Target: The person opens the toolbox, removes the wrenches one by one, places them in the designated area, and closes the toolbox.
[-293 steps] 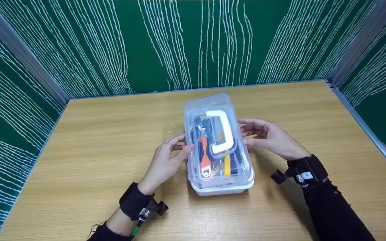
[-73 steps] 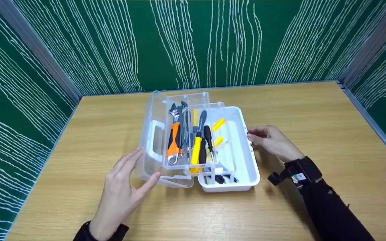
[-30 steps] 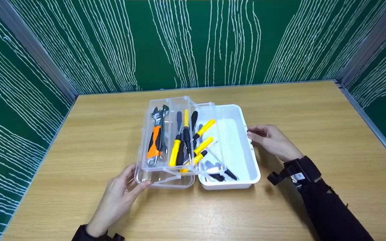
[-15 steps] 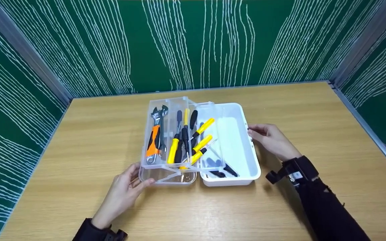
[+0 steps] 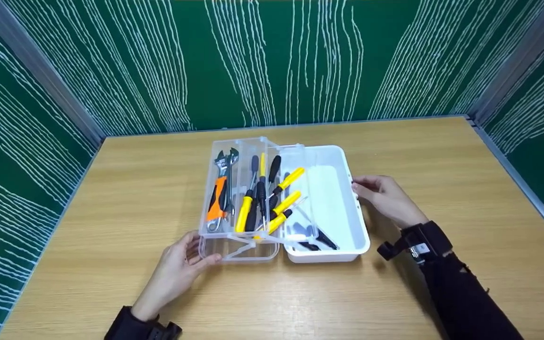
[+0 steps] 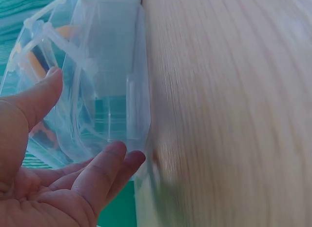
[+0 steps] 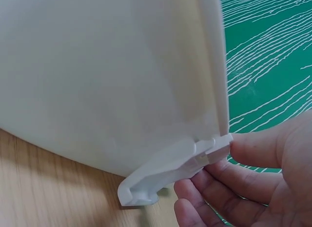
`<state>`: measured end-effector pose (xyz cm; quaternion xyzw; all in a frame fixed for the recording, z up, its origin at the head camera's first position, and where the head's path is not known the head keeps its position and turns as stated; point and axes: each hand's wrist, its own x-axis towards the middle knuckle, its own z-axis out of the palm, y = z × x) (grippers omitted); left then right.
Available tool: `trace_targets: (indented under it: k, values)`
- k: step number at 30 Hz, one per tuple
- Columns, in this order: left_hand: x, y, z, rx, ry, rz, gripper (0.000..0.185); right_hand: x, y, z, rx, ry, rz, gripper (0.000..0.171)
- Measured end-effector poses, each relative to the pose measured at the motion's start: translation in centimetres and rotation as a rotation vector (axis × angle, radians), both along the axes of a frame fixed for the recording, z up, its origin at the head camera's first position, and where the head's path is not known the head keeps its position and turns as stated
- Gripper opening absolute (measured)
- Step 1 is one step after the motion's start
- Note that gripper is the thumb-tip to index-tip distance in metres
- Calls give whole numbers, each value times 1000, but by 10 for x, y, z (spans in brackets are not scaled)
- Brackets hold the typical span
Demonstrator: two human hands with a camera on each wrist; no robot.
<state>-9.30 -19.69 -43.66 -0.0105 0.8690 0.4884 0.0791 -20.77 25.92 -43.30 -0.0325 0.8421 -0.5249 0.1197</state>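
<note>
A toolbox lies opened out on the table, with a white base (image 5: 327, 258) and a clear lid (image 5: 263, 254) folded over to the left. Between them, clear stepped trays (image 5: 225, 234) carry an orange-handled adjustable wrench (image 5: 216, 205), a dark wrench (image 5: 229, 189) and several screwdrivers (image 5: 244, 212) with yellow or black handles. My left hand (image 5: 173, 271) holds the lid's near left corner, thumb on the near side, fingers on the outer side. My right hand (image 5: 387, 198) pinches a white latch (image 7: 175, 168) on the base's right side. Black-handled tools (image 5: 326, 240) lie in the base.
The wooden table (image 5: 135, 189) extends around the toolbox on every side. Green panels (image 5: 276, 61) with white streaky lines stand along its back, left and right edges. Dark cameras are strapped at both wrists.
The toolbox was closed at first. Its lid has swung left and down onto the table, spreading the trays and uncovering the base. Within the last half second, hardly anything moved.
</note>
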Motion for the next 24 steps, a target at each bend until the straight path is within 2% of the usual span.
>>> trace_targets:
  k: [4,11,15,18,24]
  values:
    - [0,0,2,-10,-11,10,70,0,0,1,8,4,2,52]
    - [-1,-6,8,-90,-3,10,61,2,1,4,53,4,-2,53]
    - [0,-11,19,-91,23,-8,49,3,1,5,61,7,-9,54]
    - [0,-16,30,-128,58,-14,39,3,1,7,59,22,-13,54]
    - [-3,-22,55,-238,127,42,24,3,2,12,89,99,-4,50]
